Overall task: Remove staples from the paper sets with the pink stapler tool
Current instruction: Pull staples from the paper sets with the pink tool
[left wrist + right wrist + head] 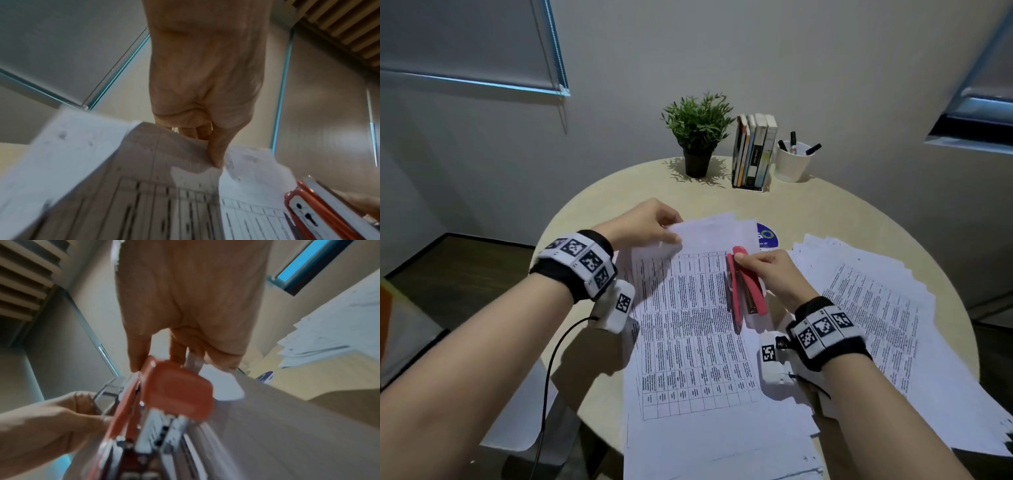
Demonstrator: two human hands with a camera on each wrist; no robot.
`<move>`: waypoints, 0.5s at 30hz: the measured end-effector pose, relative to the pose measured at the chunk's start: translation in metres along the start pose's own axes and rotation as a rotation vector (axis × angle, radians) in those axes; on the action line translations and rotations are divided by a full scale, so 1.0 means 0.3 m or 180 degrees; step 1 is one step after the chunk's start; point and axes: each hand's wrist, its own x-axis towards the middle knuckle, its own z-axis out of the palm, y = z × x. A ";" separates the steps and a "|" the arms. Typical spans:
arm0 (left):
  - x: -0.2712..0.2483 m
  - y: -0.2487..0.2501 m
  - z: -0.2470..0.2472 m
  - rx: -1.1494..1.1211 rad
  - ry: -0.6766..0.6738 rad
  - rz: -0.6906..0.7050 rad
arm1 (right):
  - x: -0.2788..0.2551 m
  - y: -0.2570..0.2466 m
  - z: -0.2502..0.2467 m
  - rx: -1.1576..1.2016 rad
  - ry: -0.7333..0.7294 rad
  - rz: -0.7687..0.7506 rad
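A printed paper set (688, 329) with a table on it lies in front of me on the round table. My left hand (654, 224) pinches its far top edge and lifts the top sheet (156, 155), thumb (216, 152) on the paper. My right hand (763, 270) grips the far end of the pink stapler (744, 287), which lies lengthwise over the right part of the sheet, hinged open with its metal inside showing (162, 423). The stapler (320, 211) also shows at the lower right of the left wrist view. No staple is visible.
A fanned pile of loose printed sheets (876, 308) covers the right side of the table (842, 212). A blue disc (768, 236) peeks out beyond the papers. At the far edge stand a potted plant (697, 137), books (755, 150) and a white cup of markers (792, 161).
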 end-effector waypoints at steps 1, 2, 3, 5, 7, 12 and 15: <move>0.004 0.004 0.008 0.0156 0.0021 0.0049 | -0.001 -0.010 0.013 0.0066 0.0013 -0.0010; 0.007 0.011 0.014 0.0274 0.0076 0.0069 | -0.001 -0.016 0.023 0.0189 0.0004 -0.0038; 0.010 0.021 0.013 0.0324 0.0158 0.0076 | -0.005 -0.030 0.030 0.0277 -0.0004 -0.0062; 0.020 0.046 -0.001 0.0348 0.0497 0.0165 | -0.013 -0.058 0.038 0.0314 0.0033 -0.0128; 0.030 0.068 -0.027 0.0397 0.1164 0.0326 | -0.015 -0.088 0.032 0.0367 0.0247 -0.0232; 0.036 0.084 -0.052 0.0601 0.2576 0.0639 | 0.000 -0.161 -0.098 0.0744 0.1012 -0.0247; 0.034 0.028 -0.011 0.0647 0.2128 0.0277 | -0.001 -0.161 -0.247 0.0594 0.1288 -0.0119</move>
